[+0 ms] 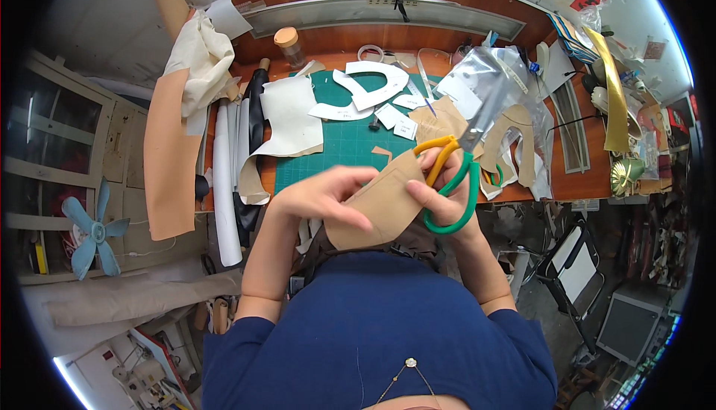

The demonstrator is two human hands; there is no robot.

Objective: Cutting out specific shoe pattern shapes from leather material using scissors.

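In front of my chest is a tan sheet piece (pixel 384 202), seemingly leather, with a line along its upper edge. My left hand (pixel 317 195) has it by the left side, thumb across the front and fingers at the upper edge. The thumb of my right hand (pixel 445 199) presses on its right end. That same hand also carries large scissors (pixel 471 140) with one green and one orange handle loop, their blades pointing up and away to the right. Part of the right fingers is hidden behind the piece.
Beyond my hands lies a green cutting mat (pixel 306 155) with white curved templates (pixel 373 85) and a pale sheet (pixel 289 115). Rolled materials (pixel 224 186) lean at the table's left side. Clear plastic and curved tan cutouts (pixel 514 138) crowd the right. A jar (pixel 289 46) stands at the back.
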